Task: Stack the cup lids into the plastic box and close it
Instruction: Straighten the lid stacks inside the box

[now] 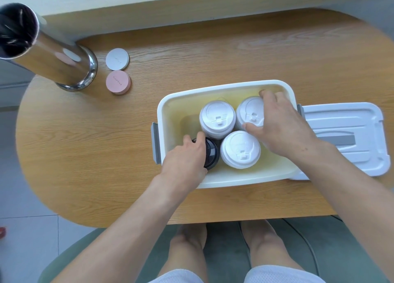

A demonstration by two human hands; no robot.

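Tabletop (213,58): oblong, rounded ends, light wood grain running left to right.

Plastic box (226,181): white, rectangular with rounded corners, glossy walls, yellowish floor inside. Sits on the right half of the tabletop, long axis left to right, slightly skewed. Open on top. Grey latch (155,143) on its left end; a second grey latch just shows at the right end.

Box lid (349,120): white, ribbed, flat on the tabletop just beside the box's right end, grey strip across its middle. Its near-left corner sits under the box's edge.

Metal cylinder (53,54): tall, polished, flared base, far left of the tabletop, dark open top leaning toward the camera.

Right hand (283,124): reaching into the box from the near right, grip spread wide over the far-right white lid stack (248,112), thumb at its near edge, fingertips over the far edge.

Left hand (187,156): in the box's near-left corner, grip curled round a dark lid stack (211,152), black, round, shiny rim.

Centre white lid stack (217,117) and near white lid stack (241,149): round, domed, matte plastic, each with a small sip tab on top facing up. All stacks stand upright, touching or nearly touching.

Two discs on the tabletop beside the cylinder: white disc (117,59), pink disc (118,82), flat, round, just apart.
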